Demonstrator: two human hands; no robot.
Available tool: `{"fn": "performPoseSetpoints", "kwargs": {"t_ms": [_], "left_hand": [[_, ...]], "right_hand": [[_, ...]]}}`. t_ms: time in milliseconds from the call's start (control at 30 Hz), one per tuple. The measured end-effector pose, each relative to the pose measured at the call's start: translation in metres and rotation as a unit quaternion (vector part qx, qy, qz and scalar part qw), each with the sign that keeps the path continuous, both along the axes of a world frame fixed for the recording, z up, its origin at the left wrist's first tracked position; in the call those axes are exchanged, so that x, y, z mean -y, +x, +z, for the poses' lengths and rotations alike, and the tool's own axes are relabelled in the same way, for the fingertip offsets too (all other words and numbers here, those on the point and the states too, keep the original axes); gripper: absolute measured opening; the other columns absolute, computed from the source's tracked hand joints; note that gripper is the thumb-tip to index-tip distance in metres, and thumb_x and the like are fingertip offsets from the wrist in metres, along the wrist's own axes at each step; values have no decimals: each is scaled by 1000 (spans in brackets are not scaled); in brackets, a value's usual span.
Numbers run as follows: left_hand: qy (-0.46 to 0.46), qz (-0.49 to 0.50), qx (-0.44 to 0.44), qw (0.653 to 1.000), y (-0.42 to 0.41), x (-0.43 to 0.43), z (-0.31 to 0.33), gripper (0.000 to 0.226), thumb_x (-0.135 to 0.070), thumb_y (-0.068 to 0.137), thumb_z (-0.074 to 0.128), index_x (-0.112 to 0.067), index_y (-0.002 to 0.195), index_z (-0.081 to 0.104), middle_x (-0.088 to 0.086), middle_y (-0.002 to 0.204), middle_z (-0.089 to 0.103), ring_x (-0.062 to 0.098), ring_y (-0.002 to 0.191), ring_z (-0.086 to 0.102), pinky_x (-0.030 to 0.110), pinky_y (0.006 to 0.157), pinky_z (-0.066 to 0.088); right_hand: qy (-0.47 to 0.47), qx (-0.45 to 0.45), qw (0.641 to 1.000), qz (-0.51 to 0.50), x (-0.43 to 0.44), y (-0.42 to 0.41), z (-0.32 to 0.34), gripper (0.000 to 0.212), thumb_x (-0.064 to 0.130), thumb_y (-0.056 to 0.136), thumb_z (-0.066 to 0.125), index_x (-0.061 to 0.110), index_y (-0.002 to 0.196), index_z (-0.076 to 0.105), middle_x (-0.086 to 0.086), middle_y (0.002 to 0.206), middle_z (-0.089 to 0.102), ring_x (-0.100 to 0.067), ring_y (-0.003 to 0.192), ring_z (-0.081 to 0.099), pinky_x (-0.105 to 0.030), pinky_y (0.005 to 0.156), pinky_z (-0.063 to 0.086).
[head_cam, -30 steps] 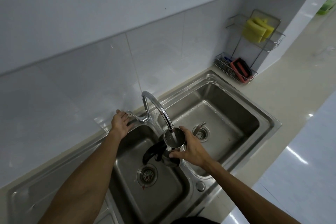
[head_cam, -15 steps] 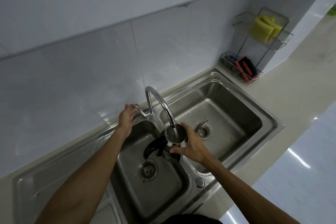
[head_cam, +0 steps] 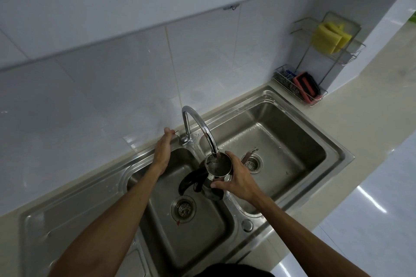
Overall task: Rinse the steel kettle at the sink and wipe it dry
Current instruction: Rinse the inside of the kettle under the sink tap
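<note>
Kettle (head_cam: pixel 217 172) held over left basin of sink (head_cam: pixel 337 155), mouth under faucet (head_cam: pixel 198 128) stream. Left hand (head_cam: pixel 163 149) at faucet lever, fingers curled on it; grip not fully clear. Right hand (head_cam: pixel 236 179) clasps kettle body. Wet steel likely slippery, heavier as it fills; black handle (head_cam: pixel 188 181) looks the safer hold. No readable labels or writing

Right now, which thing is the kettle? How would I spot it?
Find the steel sink with two bowls and the curved tap between them. Under the spout, the right hand holds the kettle: the only shiny pot, with a black handle.
</note>
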State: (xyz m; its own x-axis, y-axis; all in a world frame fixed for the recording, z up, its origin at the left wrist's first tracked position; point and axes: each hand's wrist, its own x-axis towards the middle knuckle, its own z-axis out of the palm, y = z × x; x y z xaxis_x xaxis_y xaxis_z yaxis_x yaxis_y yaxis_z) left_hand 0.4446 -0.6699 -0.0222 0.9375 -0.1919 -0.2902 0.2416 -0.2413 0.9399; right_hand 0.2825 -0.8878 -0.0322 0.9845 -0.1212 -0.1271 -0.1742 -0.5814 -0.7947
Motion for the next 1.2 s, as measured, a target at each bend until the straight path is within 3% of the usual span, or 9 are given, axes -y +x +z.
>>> {"fn": "performPoseSetpoints", "kwargs": {"t_ms": [233,400,567,700,800,867,933,1033,1200], "left_hand": [[-31,8,-14,999,-10,4,1,115,-96,70,20,-13,145,46,8,151,47,21,139,44,42,118,26],[-56,4,-50,997,-12,5,9,99,-80,82,17,-11,150,38,10,156,39,25,142,39,46,119,26],[-130,36,-68,989,-31,-2,14,85,-81,84,25,-19,136,52,5,138,60,25,116,64,48,106,45],[-89,-34,-24,995,-61,-10,10,97,-87,70,53,-16,136,55,6,126,68,21,107,70,35,93,55],[-21,-102,4,995,-83,-9,6,87,-70,71,71,-23,141,49,1,136,60,16,123,59,21,95,49],[43,-152,26,987,-96,-8,-2,95,-68,68,75,-32,148,39,-11,145,50,5,130,48,25,103,40],[76,-181,46,980,-106,-5,-6,95,-60,68,80,-35,149,38,-19,142,49,-7,128,44,20,105,36],[71,-178,72,979,-113,3,-9,77,-30,75,84,-28,143,47,-22,127,57,-19,116,51,4,94,39],[92,-151,110,978,-110,4,-14,60,-18,80,80,-22,136,58,-11,124,66,-11,114,57,6,94,42]], "right_hand": [[5,-3,1000,1,-1,-1,2,113,63,60,85,16,147,32,0,143,49,-13,128,48,-20,107,35],[-1,0,1000,-1,-1,-1,3,113,61,59,86,13,147,33,-2,143,49,-15,130,48,-21,109,36],[-2,0,1000,-2,-1,-1,2,114,58,59,87,13,148,32,-3,145,49,-15,131,47,-22,109,36],[-2,1,1000,-1,-2,-1,2,116,56,59,88,12,149,29,-5,148,45,-17,134,45,-22,110,33],[5,0,1000,-6,-2,-1,2,117,54,59,89,12,150,28,-5,149,45,-16,135,44,-19,109,31],[5,0,1000,-4,-3,-2,2,118,54,59,89,13,151,27,-5,150,44,-16,135,44,-19,109,30],[1,2,1000,-1,-3,-1,1,120,58,59,88,13,151,26,-5,150,44,-17,135,43,-20,109,31],[2,-1,1000,-2,-2,-2,-2,122,61,57,87,13,151,26,-5,150,44,-17,135,44,-21,110,32],[12,-6,1000,6,-1,-2,1,129,65,57,84,12,154,19,-2,153,38,-15,139,38,-22,113,29]]}}
